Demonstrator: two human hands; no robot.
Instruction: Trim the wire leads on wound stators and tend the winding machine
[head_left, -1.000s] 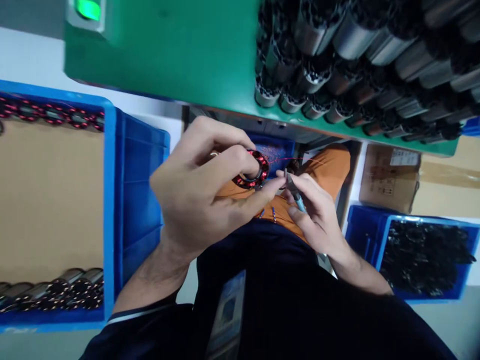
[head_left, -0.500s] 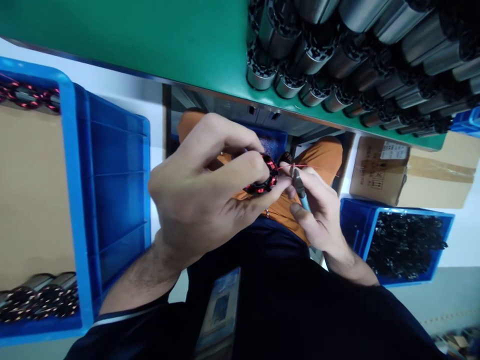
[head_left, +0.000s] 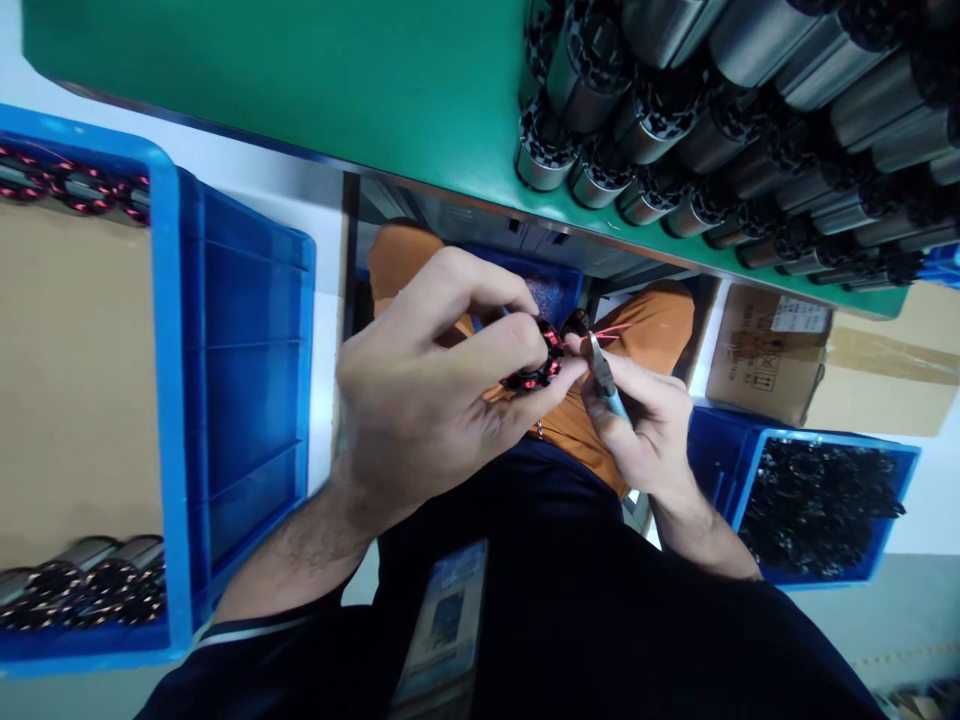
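My left hand [head_left: 435,390] is closed around a motor stator [head_left: 551,365] with red copper windings and a black end piece; the fingers cover most of it. Thin red wire ends [head_left: 611,332] run from the stator toward the right. In my right hand [head_left: 645,425] are wire cutters [head_left: 604,376] with metal jaws and light blue handles, held with the jaws up against the wires. The right fingertips are close to the left thumb, beside the stator. Whether the jaws are closed on the wire I cannot tell.
Rows of stator cores [head_left: 600,175] stand on the green table [head_left: 300,90]. At left is a blue crate [head_left: 169,400] with wound stators and cardboard. To the right are a cardboard box [head_left: 772,355] and a blue bin [head_left: 761,500] of black parts. Another blue bin [head_left: 574,290] sits below.
The cutters' handles are gripped more closely by the right fingers. The red wire ends now point more steeply up to the right. The whole view has shifted slightly.
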